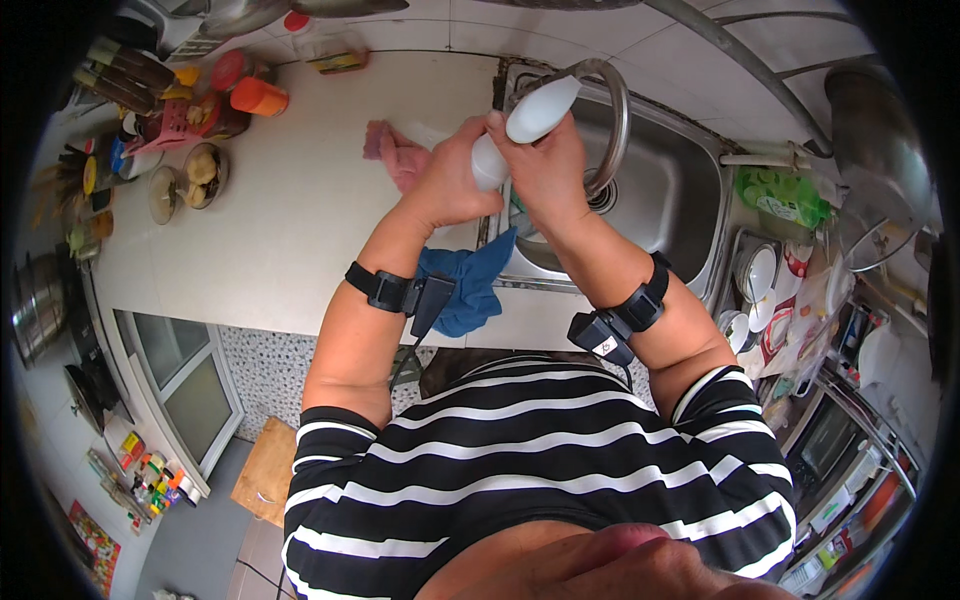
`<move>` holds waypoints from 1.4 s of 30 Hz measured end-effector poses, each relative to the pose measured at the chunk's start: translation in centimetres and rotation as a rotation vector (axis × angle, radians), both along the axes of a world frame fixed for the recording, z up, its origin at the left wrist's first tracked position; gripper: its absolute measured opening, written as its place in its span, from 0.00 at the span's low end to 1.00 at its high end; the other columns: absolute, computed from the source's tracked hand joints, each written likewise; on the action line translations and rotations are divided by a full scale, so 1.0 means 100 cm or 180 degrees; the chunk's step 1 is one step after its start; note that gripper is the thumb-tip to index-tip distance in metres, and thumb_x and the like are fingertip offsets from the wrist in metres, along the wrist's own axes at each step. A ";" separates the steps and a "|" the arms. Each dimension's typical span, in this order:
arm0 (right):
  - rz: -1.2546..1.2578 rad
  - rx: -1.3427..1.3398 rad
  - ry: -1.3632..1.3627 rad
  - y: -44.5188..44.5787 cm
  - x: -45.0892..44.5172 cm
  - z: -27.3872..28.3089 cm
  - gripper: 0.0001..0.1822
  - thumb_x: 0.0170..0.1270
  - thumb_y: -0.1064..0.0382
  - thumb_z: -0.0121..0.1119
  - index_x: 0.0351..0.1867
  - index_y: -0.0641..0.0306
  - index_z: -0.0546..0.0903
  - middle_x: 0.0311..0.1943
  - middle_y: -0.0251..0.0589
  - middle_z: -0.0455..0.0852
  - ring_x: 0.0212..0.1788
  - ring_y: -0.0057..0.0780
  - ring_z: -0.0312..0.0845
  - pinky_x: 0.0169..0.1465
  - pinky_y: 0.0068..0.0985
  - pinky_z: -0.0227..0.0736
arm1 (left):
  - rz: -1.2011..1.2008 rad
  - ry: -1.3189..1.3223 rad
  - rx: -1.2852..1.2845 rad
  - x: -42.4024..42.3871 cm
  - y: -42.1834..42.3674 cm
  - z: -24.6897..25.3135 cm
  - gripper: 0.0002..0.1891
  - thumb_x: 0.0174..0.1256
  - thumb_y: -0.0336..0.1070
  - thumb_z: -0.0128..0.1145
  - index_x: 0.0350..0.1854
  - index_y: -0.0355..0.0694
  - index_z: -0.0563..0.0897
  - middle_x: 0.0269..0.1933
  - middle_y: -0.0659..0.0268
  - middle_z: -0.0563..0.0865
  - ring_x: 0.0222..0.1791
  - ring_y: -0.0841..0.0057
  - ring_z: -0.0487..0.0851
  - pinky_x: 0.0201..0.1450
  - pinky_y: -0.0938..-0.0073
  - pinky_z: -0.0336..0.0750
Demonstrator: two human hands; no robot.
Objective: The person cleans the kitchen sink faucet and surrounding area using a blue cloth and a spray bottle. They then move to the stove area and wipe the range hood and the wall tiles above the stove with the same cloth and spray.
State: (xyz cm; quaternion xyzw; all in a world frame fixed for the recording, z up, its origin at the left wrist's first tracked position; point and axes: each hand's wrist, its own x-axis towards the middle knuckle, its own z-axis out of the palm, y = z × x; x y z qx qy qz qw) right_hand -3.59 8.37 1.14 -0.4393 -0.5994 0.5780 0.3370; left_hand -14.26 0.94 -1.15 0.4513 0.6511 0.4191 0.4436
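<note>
Both my hands are raised near the left edge of the steel sink (679, 176). My right hand (551, 176) grips a smooth white oval object (541, 112) that narrows to a tip at the upper right. Between my hands sits a rounded white piece (489, 163), with my left hand (454, 176) closed around it. I cannot tell whether the two white parts are joined. A curved metal faucet (621, 112) arches just right of them. Left of my left hand, a pink cloth (394, 154) lies on the counter (300, 180). A blue cloth (469, 281) hangs at the counter's front edge.
Glass bowls (202, 172), an orange-lidded jar (259, 97) and a red-capped bottle (330, 49) stand at the left and back. Stacked white bowls (756, 274) and a green package (780, 196) are right of the sink. A wooden stool (264, 472) stands below.
</note>
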 end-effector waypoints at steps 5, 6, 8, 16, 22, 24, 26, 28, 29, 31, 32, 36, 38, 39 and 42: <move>0.0054 0.0129 -0.0215 0.003 -0.002 0.002 0.29 0.52 0.57 0.75 0.46 0.72 0.72 0.37 0.45 0.85 0.39 0.29 0.81 0.44 0.27 0.77 | 0.0078 -0.0111 -0.0121 0.001 -0.002 -0.001 0.39 0.35 0.30 0.64 0.60 0.36 0.70 0.45 0.49 0.84 0.48 0.53 0.83 0.51 0.65 0.76; 0.0050 0.0119 -0.0242 0.002 -0.001 0.002 0.29 0.52 0.56 0.76 0.47 0.72 0.72 0.37 0.45 0.85 0.39 0.29 0.82 0.44 0.28 0.77 | 0.0086 -0.0084 -0.0103 0.001 -0.003 0.000 0.39 0.35 0.30 0.64 0.60 0.36 0.69 0.44 0.49 0.84 0.48 0.53 0.83 0.51 0.66 0.76; 0.0009 0.0135 -0.0241 0.001 -0.002 0.000 0.29 0.52 0.56 0.76 0.47 0.71 0.72 0.37 0.46 0.85 0.39 0.30 0.82 0.44 0.28 0.77 | 0.0101 -0.0028 -0.0039 0.002 -0.004 -0.001 0.39 0.35 0.30 0.64 0.60 0.36 0.69 0.44 0.50 0.84 0.48 0.54 0.84 0.51 0.66 0.76; 0.0347 0.0105 -0.0411 0.001 -0.005 -0.011 0.32 0.52 0.55 0.75 0.50 0.74 0.71 0.41 0.50 0.85 0.43 0.36 0.84 0.46 0.32 0.78 | 0.0216 -0.0042 0.0185 0.003 -0.017 -0.009 0.37 0.35 0.31 0.65 0.57 0.35 0.72 0.45 0.52 0.83 0.47 0.59 0.82 0.52 0.67 0.75; 0.1402 0.0179 -0.0321 -0.025 0.026 -0.001 0.37 0.57 0.54 0.68 0.61 0.75 0.66 0.45 0.54 0.84 0.47 0.45 0.83 0.48 0.35 0.78 | 0.0907 -0.0270 0.0631 -0.024 -0.076 -0.005 0.28 0.38 0.33 0.64 0.50 0.35 0.78 0.48 0.59 0.83 0.45 0.72 0.81 0.51 0.71 0.74; 0.2231 -0.0119 -0.0860 -0.028 0.047 0.010 0.29 0.59 0.56 0.65 0.59 0.66 0.72 0.43 0.52 0.85 0.48 0.50 0.81 0.48 0.36 0.77 | 0.1440 -0.0442 0.0978 -0.034 -0.103 -0.004 0.28 0.38 0.31 0.61 0.50 0.35 0.77 0.49 0.61 0.82 0.45 0.74 0.80 0.51 0.72 0.74; 0.3225 0.0879 -0.1019 -0.038 0.064 -0.015 0.28 0.56 0.57 0.66 0.57 0.61 0.74 0.44 0.50 0.84 0.50 0.49 0.79 0.50 0.36 0.75 | 0.1780 -0.0240 0.1141 -0.046 -0.122 -0.007 0.28 0.38 0.29 0.58 0.50 0.36 0.75 0.50 0.60 0.80 0.47 0.73 0.79 0.53 0.73 0.72; 0.3831 0.1752 -0.1039 -0.052 0.074 -0.045 0.26 0.55 0.57 0.65 0.56 0.56 0.76 0.46 0.48 0.82 0.52 0.47 0.76 0.52 0.36 0.74 | 0.2097 0.0009 0.1128 -0.053 -0.142 -0.019 0.29 0.37 0.26 0.55 0.51 0.37 0.72 0.53 0.57 0.79 0.50 0.71 0.76 0.57 0.73 0.69; 0.3947 0.2098 -0.1005 -0.058 0.077 -0.057 0.24 0.55 0.58 0.63 0.56 0.55 0.77 0.47 0.47 0.81 0.53 0.46 0.75 0.53 0.37 0.73 | 0.2252 0.0032 0.1142 -0.053 -0.148 -0.025 0.29 0.37 0.26 0.55 0.51 0.37 0.72 0.53 0.57 0.79 0.51 0.71 0.76 0.58 0.72 0.68; 0.4011 0.2734 -0.0990 -0.072 0.084 -0.083 0.21 0.57 0.59 0.59 0.55 0.53 0.78 0.49 0.44 0.79 0.55 0.44 0.73 0.53 0.37 0.72 | 0.2532 0.0107 0.1152 -0.055 -0.158 -0.032 0.29 0.37 0.25 0.55 0.51 0.37 0.71 0.54 0.57 0.78 0.52 0.70 0.76 0.59 0.71 0.67; 0.3960 0.3021 -0.1037 -0.078 0.088 -0.097 0.19 0.59 0.59 0.57 0.54 0.52 0.78 0.50 0.43 0.78 0.56 0.43 0.71 0.53 0.36 0.72 | 0.2588 0.0049 0.1125 -0.057 -0.162 -0.032 0.30 0.38 0.24 0.55 0.53 0.38 0.70 0.55 0.57 0.77 0.54 0.69 0.75 0.62 0.68 0.66; 0.4216 0.2506 -0.1248 -0.084 0.085 -0.125 0.14 0.61 0.63 0.50 0.47 0.55 0.80 0.39 0.44 0.79 0.47 0.42 0.76 0.48 0.37 0.73 | 0.2784 0.0148 0.1225 -0.052 -0.169 -0.035 0.31 0.38 0.26 0.61 0.53 0.37 0.71 0.55 0.59 0.77 0.51 0.71 0.76 0.60 0.70 0.69; 0.4209 0.1847 -0.1052 -0.086 0.087 -0.127 0.13 0.59 0.63 0.52 0.44 0.56 0.81 0.35 0.44 0.80 0.43 0.41 0.78 0.47 0.36 0.73 | 0.2669 0.0323 0.1024 -0.048 -0.169 -0.030 0.33 0.39 0.27 0.62 0.56 0.36 0.71 0.55 0.59 0.76 0.51 0.71 0.76 0.60 0.71 0.68; 0.4034 0.1633 -0.0740 -0.086 0.091 -0.117 0.12 0.59 0.63 0.53 0.43 0.57 0.82 0.34 0.45 0.80 0.42 0.40 0.79 0.47 0.34 0.74 | 0.2634 0.0416 0.0917 -0.044 -0.170 -0.027 0.34 0.39 0.27 0.62 0.57 0.36 0.71 0.56 0.60 0.76 0.52 0.71 0.76 0.61 0.71 0.68; 0.3647 -0.0103 -0.0464 -0.058 0.104 -0.072 0.13 0.58 0.62 0.55 0.43 0.60 0.82 0.36 0.45 0.82 0.42 0.35 0.80 0.47 0.30 0.75 | 0.2653 0.0422 0.0699 -0.042 -0.178 -0.032 0.37 0.43 0.26 0.63 0.62 0.35 0.68 0.58 0.59 0.75 0.56 0.69 0.75 0.63 0.67 0.68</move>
